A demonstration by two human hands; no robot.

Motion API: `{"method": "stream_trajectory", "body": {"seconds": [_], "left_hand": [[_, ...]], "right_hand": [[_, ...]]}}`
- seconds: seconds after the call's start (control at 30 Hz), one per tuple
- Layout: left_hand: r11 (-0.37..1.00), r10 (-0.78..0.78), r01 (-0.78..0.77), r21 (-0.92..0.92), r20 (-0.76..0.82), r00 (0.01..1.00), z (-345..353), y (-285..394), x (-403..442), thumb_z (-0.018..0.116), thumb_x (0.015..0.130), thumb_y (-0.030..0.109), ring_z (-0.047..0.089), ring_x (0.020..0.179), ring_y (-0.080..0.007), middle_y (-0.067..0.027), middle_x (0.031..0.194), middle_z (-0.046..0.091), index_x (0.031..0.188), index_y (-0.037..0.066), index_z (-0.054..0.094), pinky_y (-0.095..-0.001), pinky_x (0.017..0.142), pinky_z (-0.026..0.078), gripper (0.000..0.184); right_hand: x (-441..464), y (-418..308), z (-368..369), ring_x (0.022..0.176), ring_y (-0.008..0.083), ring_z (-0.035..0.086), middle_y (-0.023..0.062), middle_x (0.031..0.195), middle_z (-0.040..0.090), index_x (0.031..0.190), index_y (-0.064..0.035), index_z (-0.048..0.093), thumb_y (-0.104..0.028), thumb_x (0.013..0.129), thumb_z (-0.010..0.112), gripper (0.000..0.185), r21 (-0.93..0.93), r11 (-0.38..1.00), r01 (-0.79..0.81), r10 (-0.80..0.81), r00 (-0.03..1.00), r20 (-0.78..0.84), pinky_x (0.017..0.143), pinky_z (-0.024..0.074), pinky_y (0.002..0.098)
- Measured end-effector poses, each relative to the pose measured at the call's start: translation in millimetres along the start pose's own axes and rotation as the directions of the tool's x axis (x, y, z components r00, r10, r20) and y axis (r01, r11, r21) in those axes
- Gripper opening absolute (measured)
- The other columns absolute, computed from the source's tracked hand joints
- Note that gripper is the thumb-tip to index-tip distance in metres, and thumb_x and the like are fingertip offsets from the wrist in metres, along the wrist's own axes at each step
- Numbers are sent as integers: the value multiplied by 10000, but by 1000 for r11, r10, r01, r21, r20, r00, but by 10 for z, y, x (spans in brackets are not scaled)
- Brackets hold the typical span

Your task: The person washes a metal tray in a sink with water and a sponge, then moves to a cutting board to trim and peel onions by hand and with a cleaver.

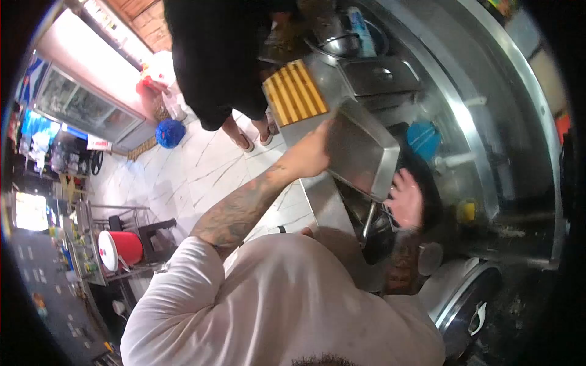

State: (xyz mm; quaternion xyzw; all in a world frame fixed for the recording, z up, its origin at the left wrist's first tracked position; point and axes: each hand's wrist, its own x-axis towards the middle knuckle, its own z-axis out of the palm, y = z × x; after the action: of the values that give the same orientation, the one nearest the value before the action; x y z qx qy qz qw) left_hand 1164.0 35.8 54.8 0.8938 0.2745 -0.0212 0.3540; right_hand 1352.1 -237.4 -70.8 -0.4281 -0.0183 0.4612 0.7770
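Observation:
A rectangular stainless steel food pan [360, 149] is held tilted over the counter and sink area. My left hand [314, 151] grips the pan's left side, its fingers partly hidden by the metal. Close to the pan's right lower corner is my right hand [406, 200], fingers spread and somewhat blurred; whether it touches the rim I cannot tell. Beneath the pan, a metal handle [368, 222] slants over a dark round vessel. A blue object [423, 140] lies just beyond my right hand.
Behind the pan are a striped wooden board [295, 93] and a lidded steel container [379, 76]. Another person in dark clothes [213, 61] stands across the counter corner. A large lidded pot [470, 305] is at lower right. A red drum [125, 250] stands at left.

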Motion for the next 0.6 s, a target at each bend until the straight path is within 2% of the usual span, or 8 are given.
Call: {"method": "stream_trajectory", "body": {"seconds": [0.07, 0.13, 0.2, 0.3, 0.37, 0.47, 0.53, 0.6], "left_hand": [[899, -6, -49, -436, -125, 992, 182, -581, -291, 516, 786, -24, 477, 1329, -305, -227, 1376, 524, 1518, -3, 297, -367, 1113, 357, 764], [650, -39, -81, -756, -139, 989, 202, -890, -733, 516, 792, -46, 517, 1284, -295, -187, 1388, 538, 1524, 29, 319, -348, 1123, 360, 761], [302, -244, 143, -942, 68, 967, 105, -1042, -1327, 466, 840, -9, 584, 1095, -255, -118, 1259, 572, 1519, 50, 324, -408, 807, 580, 696], [115, -406, 129, -985, 72, 911, 260, -1599, -2204, 463, 928, 87, 631, 967, -228, -104, 1174, 596, 1464, 96, 395, -406, 670, 617, 540], [81, -458, 82, -993, 36, 888, 320, -1865, -2874, 470, 951, 101, 635, 968, -220, -99, 1168, 600, 1455, 94, 400, -402, 665, 622, 509], [80, -652, -86, -993, -118, 749, 395, -2202, -3799, 444, 1000, 106, 663, 985, -248, -119, 1203, 607, 1450, 85, 411, -410, 628, 632, 452], [94, -737, -133, -987, -159, 657, 509, -2415, -4387, 465, 1001, 85, 654, 967, -218, -97, 1213, 601, 1453, 78, 409, -385, 712, 619, 455], [153, -759, -247, -957, -274, 591, 758, -2760, -4935, 484, 994, 60, 626, 943, -180, -79, 1174, 599, 1460, 75, 398, -342, 748, 580, 474]], "right_hand": [[-55, -391, -44, 1359, 397, 424, 180, 1570, 327, 1558, -109, 236, -365, 1038, 344, 589, -124, 979, 160, -108, 930, 351, 1026, 388, 660], [-38, -605, -64, 1373, 411, 411, 191, 1572, 321, 1549, -133, 280, -406, 986, 477, 656, -203, 969, 142, -116, 984, 133, 1027, 387, 657], [35, -590, -8, 1368, 418, 420, 199, 1570, 323, 1543, -144, 303, -410, 964, 537, 679, -303, 940, 156, -136, 987, 85, 1033, 384, 650], [-147, -21, 771, 1360, 408, 433, 216, 1567, 321, 1518, -112, 351, -352, 938, 615, 681, -978, 168, 127, -294, 953, 73, 1064, 385, 574], [-347, 468, 1235, 1355, 402, 442, 227, 1564, 320, 1501, -90, 383, -314, 921, 667, 683, -868, -495, -37, -370, 913, 172, 1085, 385, 524], [172, 2007, 1092, 1328, 329, 472, 162, 1555, 364, 1510, -59, 355, -296, 978, 616, 639, -862, 293, 414, 88, 886, 456, 1093, 396, 453], [-759, 2454, 2500, 1326, 255, 477, 179, 1536, 401, 1552, -56, 294, -308, 1008, 598, 672, -624, 710, -327, 535, 826, 176, 1074, 395, 373], [-1228, 3072, 3114, 1324, 245, 474, 161, 1539, 396, 1560, -67, 275, -278, 1015, 585, 662, -677, 670, -304, 574, 791, 212, 1065, 403, 362]]}}
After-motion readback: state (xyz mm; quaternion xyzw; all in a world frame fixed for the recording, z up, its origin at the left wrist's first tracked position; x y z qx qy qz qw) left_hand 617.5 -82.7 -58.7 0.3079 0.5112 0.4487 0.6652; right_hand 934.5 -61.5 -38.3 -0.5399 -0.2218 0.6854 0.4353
